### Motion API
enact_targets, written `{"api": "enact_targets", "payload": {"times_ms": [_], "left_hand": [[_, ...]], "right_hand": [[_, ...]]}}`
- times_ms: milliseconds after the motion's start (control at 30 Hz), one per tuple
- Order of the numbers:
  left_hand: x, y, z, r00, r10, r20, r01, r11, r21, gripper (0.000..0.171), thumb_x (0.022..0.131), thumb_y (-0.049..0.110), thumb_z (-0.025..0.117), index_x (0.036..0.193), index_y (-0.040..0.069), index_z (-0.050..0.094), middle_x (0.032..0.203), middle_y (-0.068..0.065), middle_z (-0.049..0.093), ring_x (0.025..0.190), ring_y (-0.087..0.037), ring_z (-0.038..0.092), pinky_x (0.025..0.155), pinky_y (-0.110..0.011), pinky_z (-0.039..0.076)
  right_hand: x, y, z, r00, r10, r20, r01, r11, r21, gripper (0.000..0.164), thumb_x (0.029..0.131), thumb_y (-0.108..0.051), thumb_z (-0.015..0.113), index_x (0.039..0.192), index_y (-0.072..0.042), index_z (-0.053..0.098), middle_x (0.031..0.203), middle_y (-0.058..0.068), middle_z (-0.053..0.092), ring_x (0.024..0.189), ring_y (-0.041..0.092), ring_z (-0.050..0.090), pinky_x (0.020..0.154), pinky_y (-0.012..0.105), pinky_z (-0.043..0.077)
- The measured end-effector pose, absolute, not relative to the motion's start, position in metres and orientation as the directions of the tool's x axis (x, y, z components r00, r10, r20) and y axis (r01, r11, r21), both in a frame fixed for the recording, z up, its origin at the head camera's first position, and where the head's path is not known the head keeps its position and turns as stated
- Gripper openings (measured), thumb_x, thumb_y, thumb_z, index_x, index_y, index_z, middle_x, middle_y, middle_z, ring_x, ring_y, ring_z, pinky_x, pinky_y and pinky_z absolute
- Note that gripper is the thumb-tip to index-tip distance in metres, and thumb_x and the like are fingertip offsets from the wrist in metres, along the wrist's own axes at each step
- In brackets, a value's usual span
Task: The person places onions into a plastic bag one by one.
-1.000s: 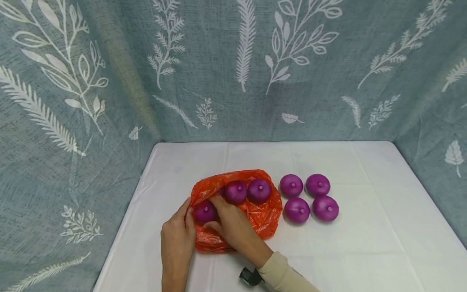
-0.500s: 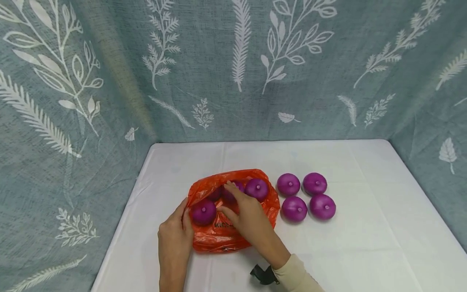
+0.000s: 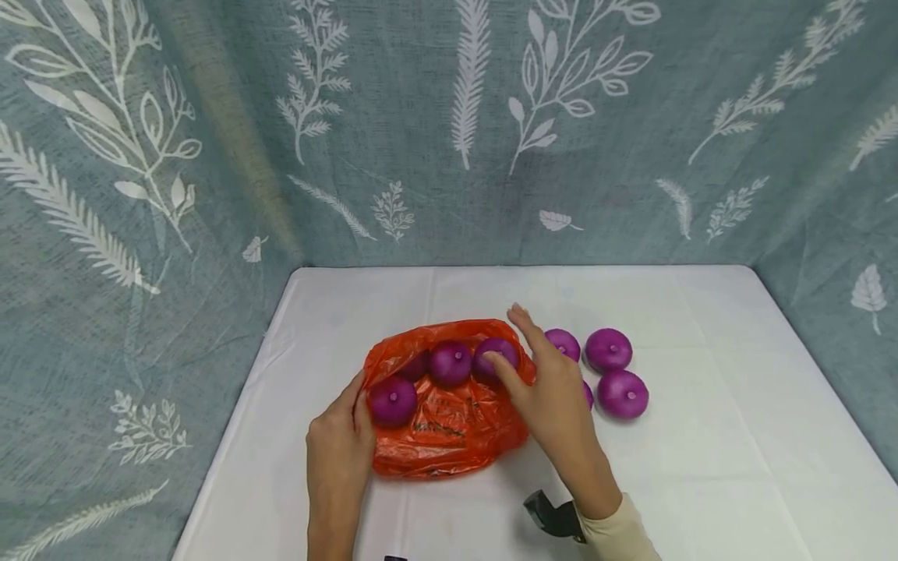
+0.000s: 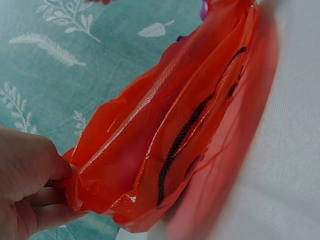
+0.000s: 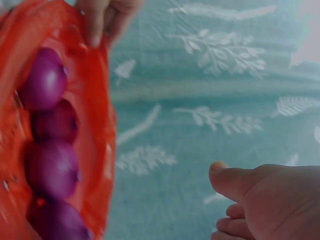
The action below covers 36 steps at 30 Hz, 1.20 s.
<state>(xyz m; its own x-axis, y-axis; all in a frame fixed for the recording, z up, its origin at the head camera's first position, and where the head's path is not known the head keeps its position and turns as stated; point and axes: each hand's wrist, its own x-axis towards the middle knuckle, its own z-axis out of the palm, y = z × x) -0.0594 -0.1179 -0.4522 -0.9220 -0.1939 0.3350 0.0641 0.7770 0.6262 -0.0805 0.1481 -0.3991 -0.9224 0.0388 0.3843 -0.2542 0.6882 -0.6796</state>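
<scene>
A red plastic bag (image 3: 449, 456) lies with its mouth spread wide, several round purple onions inside, among them a front-left onion (image 3: 393, 401) and a middle onion (image 3: 450, 363). My left hand (image 3: 340, 448) pinches the bag's left edge between thumb and fingers, as the left wrist view shows on the bag film (image 4: 125, 145). With fingers extended and thumb spread, my right hand (image 3: 554, 389) hovers at the bag's right edge, holding nothing. Its thumb overlaps the rightmost bagged onion (image 3: 498, 351) in the head view. In the right wrist view, the right hand (image 5: 275, 200) is apart from the bag (image 5: 95, 150).
Right of the bag, more purple onions sit on the white table (image 3: 722, 436): a back onion (image 3: 608, 349), a front onion (image 3: 623, 394), and others partly hidden behind my right hand. A patterned blue-green curtain (image 3: 421, 117) surrounds the table's back and sides.
My right hand has come out of the bag and moved right, away from the front-left onion, with its fingers spread. My left hand keeps its pinch on the bag's edge.
</scene>
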Motion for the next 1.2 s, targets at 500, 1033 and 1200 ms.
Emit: {"api": "enact_targets", "payload": {"times_ms": [500, 1033, 1200], "left_hand": [[-0.060, -0.118, -0.449, -0.923, -0.210, 0.323, 0.047, 0.770, 0.636, 0.037, 0.102, 0.001, 0.066, 0.139, -0.003, 0.067, 0.130, -0.025, 0.070, 0.116, -0.042, 0.071, 0.089, -0.054, 0.059], [-0.060, -0.118, -0.450, -0.914, -0.193, 0.356, 0.087, 0.765, 0.638, 0.036, 0.101, -0.001, 0.067, 0.137, -0.004, 0.068, 0.126, -0.026, 0.072, 0.111, -0.042, 0.073, 0.086, -0.055, 0.060], [-0.060, -0.117, -0.448, -0.917, -0.192, 0.349, 0.085, 0.762, 0.642, 0.036, 0.101, -0.002, 0.067, 0.137, -0.004, 0.068, 0.126, -0.026, 0.071, 0.111, -0.043, 0.072, 0.086, -0.054, 0.060]], "right_hand": [[-0.061, 0.217, -0.406, -0.848, 0.307, 0.432, -0.086, 0.724, -0.684, 0.072, 0.092, -0.024, 0.086, 0.155, -0.010, 0.054, 0.156, 0.010, 0.056, 0.138, 0.039, 0.057, 0.105, 0.057, 0.052], [-0.040, 0.256, -0.444, -0.847, 0.453, 0.280, 0.137, 0.694, -0.707, 0.076, 0.094, -0.035, 0.083, 0.156, -0.004, 0.051, 0.157, 0.019, 0.052, 0.133, 0.050, 0.057, 0.104, 0.064, 0.050], [-0.038, 0.259, -0.459, -0.863, 0.445, 0.239, 0.173, 0.704, -0.688, 0.077, 0.095, -0.035, 0.082, 0.154, 0.002, 0.050, 0.154, 0.026, 0.052, 0.133, 0.054, 0.054, 0.103, 0.066, 0.050]]}}
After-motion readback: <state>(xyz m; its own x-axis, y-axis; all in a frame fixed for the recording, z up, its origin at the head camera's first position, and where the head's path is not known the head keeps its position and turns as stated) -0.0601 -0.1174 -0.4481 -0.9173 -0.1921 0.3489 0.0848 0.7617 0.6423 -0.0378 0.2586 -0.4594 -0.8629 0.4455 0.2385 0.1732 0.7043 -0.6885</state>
